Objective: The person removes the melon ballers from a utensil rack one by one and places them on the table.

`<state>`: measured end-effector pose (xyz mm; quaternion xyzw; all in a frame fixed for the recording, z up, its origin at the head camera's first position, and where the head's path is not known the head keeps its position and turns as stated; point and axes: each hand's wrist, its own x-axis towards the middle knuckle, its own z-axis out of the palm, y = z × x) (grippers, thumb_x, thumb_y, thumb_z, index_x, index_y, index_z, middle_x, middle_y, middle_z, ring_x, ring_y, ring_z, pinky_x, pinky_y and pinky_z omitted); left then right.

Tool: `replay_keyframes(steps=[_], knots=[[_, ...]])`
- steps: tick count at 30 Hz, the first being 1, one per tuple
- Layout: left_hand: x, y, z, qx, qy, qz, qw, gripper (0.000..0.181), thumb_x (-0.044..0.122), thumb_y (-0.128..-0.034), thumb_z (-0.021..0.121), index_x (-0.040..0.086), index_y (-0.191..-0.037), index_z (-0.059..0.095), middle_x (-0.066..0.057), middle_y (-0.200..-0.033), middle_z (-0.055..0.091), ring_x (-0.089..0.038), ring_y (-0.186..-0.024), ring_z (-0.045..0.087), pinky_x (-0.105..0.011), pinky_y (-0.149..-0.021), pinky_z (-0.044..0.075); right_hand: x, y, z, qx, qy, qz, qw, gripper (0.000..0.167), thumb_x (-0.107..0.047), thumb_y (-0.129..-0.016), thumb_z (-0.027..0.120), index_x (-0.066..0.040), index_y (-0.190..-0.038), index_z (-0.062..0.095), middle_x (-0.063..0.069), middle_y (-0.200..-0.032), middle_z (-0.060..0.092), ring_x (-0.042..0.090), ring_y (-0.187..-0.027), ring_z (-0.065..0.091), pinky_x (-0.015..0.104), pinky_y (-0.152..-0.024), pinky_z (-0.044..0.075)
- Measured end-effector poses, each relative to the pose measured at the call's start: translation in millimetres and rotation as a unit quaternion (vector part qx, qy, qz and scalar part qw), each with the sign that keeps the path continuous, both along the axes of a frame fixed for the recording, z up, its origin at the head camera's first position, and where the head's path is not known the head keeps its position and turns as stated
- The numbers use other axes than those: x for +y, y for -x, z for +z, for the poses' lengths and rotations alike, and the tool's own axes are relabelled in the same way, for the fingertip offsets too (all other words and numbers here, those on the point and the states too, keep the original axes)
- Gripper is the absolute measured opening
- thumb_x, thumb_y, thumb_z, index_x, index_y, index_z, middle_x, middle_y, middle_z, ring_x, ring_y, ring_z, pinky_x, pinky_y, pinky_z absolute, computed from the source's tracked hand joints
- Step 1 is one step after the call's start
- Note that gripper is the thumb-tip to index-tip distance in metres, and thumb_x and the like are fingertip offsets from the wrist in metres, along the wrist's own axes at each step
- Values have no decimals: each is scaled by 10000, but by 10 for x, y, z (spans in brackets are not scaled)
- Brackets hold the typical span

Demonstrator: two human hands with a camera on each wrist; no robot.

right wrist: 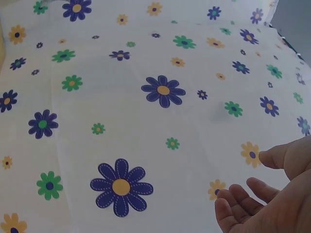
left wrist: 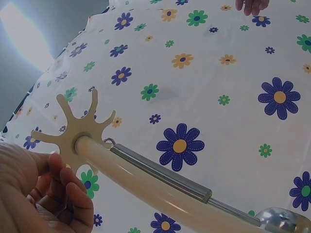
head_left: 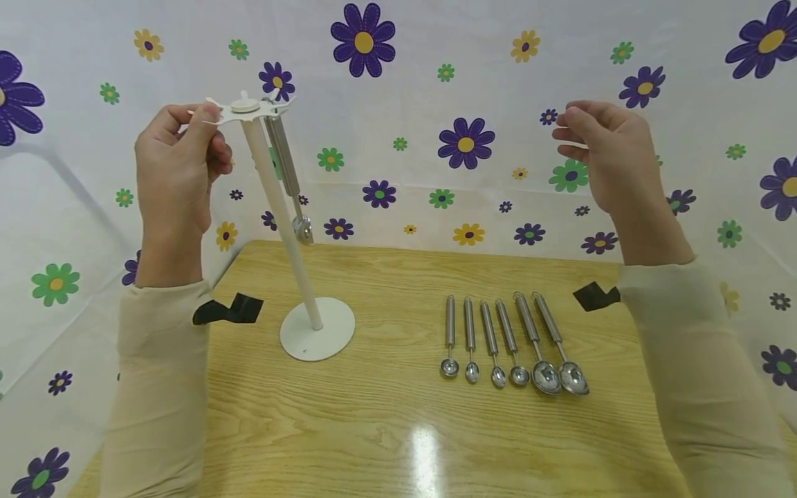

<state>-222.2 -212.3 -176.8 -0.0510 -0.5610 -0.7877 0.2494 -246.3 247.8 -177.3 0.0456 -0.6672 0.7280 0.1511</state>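
A white stand (head_left: 274, 187) with a hooked top (head_left: 245, 106) rises from a round base (head_left: 336, 328) at the table's left. My left hand (head_left: 177, 162) pinches one prong of that top between thumb and forefinger; the left wrist view shows the hand (left wrist: 53, 189) beside the prongs. From another prong hangs a steel scoop (head_left: 283, 155), bowl down, alongside the pole; its handle (left wrist: 160, 172) also shows in the left wrist view. My right hand (head_left: 613, 149) is held up in the air at the right, fingers loosely bent, with nothing in it.
Several steel scoops (head_left: 510, 339) lie in a row on the wooden table (head_left: 373, 429), handles pointing away and bowls nearer; the two at the right are larger. A flower-printed white cloth (head_left: 398, 90) hangs behind and along the sides.
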Motion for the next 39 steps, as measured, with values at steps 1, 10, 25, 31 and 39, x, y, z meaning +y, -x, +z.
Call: replay_keyframes(steps=[1,10,25,31,39], knots=[[0,0,0,-4,-1,2,10000,283,231,-934,783,36,-1107,673,-83,-774,607,-171,-632,549,-189,-598,534,-60,9,-7,-15,-83,11,10000,392,-251,-974,737,-60,-1302,639,44,-1152,656,182,-1095,634,179,-914,538],[2,0,-10,73,47,-1,10000,278,224,-942,776,28,-1105,667,-83,-770,600,-173,-635,544,-192,-599,529,-560,129,-48,147,-131,221,9996,330,-212,-1019,681,-33,-1290,630,61,-1150,636,222,-1114,622,339,-1072,477],[3,10,-16,73,35,10,10000,282,224,-941,775,27,-1113,668,-84,-779,601,-170,-635,544,-191,-599,530,-1358,276,-180,309,-590,949,9933,371,-205,-1042,646,10,-1342,605,106,-1198,639,245,-1108,615,326,-1007,517],[7,-4,-17,65,84,-3,9999,279,231,-943,772,34,-1110,669,-80,-776,601,-169,-637,542,-188,-601,528,-1671,276,-226,176,-795,1147,9901,384,-207,-1049,636,-12,-1377,596,118,-1267,648,230,-1129,633,305,-993,529],[4,-9,-12,85,89,29,9999,276,230,-941,775,34,-1105,672,-78,-769,601,-167,-633,541,-186,-596,526,-2085,249,-209,341,-805,1533,9843,370,-198,-1058,620,-2,-1370,592,112,-1248,655,227,-1099,643,276,-956,540]])
